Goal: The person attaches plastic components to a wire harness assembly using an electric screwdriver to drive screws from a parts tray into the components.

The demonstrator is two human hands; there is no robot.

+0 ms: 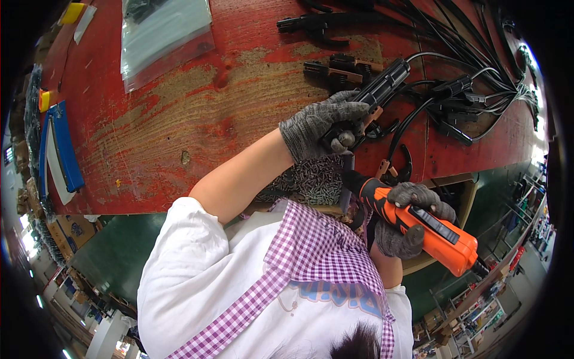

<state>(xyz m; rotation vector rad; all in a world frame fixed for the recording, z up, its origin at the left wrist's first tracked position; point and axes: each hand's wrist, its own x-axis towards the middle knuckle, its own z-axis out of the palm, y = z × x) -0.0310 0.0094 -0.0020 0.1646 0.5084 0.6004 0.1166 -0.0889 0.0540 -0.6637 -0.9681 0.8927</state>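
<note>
One black-and-copper clamp (384, 82): we are seeing the gray-gloved left hand (320, 122) gripping it over the red wooden table (149, 137), the gray-gloved right hand (397, 239) holding an orange power screwdriver (443, 246), not yet touching it; completion is escaping us.

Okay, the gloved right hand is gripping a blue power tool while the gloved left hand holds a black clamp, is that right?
Not quite: the head view shows the power tool in the right hand is orange and black, not blue.
</note>
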